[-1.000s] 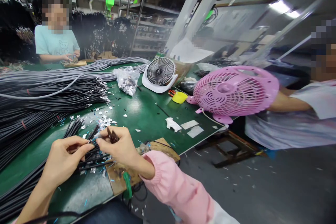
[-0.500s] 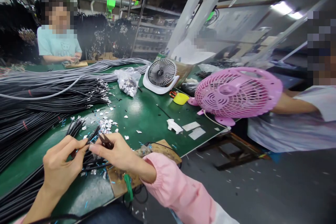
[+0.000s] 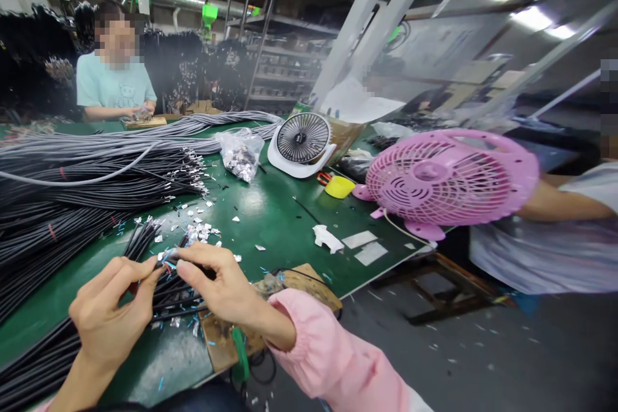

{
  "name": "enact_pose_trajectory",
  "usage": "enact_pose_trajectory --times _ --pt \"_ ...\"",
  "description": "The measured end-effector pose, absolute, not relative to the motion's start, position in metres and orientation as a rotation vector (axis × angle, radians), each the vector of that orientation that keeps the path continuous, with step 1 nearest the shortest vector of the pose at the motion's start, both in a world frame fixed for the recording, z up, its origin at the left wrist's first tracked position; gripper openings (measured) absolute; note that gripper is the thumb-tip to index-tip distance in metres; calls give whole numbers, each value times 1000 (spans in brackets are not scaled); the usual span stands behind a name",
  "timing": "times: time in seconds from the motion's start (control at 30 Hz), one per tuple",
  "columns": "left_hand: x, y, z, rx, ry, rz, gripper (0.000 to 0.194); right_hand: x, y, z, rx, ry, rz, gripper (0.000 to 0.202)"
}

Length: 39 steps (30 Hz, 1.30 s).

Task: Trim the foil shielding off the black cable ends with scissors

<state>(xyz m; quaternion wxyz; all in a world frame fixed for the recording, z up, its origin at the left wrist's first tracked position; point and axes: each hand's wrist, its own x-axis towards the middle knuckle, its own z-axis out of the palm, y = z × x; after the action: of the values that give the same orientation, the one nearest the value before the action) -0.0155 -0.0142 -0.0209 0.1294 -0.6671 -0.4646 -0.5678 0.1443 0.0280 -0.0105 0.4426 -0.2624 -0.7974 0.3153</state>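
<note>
My left hand (image 3: pixel 113 306) pinches the end of a black cable (image 3: pixel 159 262) between thumb and fingertips. Small blue, red and white wires (image 3: pixel 168 264) stick out at that end. My right hand (image 3: pixel 219 277) is closed just beside it, its fingertips at the exposed wires. A dark tool (image 3: pixel 208 271) shows between the right thumb and forefinger; most of it is hidden in the palm. Below the hands lie more black cables (image 3: pixel 176 304), and silver foil scraps (image 3: pixel 203 230) are scattered just beyond them.
Bundles of black cables (image 3: pixel 96 190) and grey cables (image 3: pixel 193 125) cover the left of the green table (image 3: pixel 270 219). A small white fan (image 3: pixel 302 141), a pink fan (image 3: pixel 449 183) and a bag of scraps (image 3: pixel 241 154) stand farther off. Co-workers sit across and at right.
My right hand has turned slightly, so the dark tool's prongs no longer show above it. Coloured wires now show at the cable end. The view has shifted a little.
</note>
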Motion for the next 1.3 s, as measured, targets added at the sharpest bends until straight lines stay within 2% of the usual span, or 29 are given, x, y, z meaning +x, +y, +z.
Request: enact_pose_trajectory --times 0.3,0.5,0.63,0.8,1.03,1.13,1.3 --pt "-15 -15 -24 -1941 -1366 -1585 17 143 27 -6 -726 -1913 898 28" --pt "-13 -17 -22 -1950 -1692 -1704 2 142 25 -8 -795 -1826 888 24" --pt "-14 -15 -15 -2050 -1827 -1815 12 141 22 -10 -868 -1816 792 21" --pt "-16 -13 -2 -2245 -1855 -1769 23 143 21 -12 -879 -1830 715 18" --pt "-16 -11 6 -2431 -2066 -1762 37 145 22 -8 -897 -1798 834 20" --pt "-15 -11 2 -2364 -2057 -1770 31 145 23 -5 -978 -1720 918 13" --pt "-16 -7 -2 -2423 -1910 -1664 17 145 26 -5 -896 -1703 1029 23"
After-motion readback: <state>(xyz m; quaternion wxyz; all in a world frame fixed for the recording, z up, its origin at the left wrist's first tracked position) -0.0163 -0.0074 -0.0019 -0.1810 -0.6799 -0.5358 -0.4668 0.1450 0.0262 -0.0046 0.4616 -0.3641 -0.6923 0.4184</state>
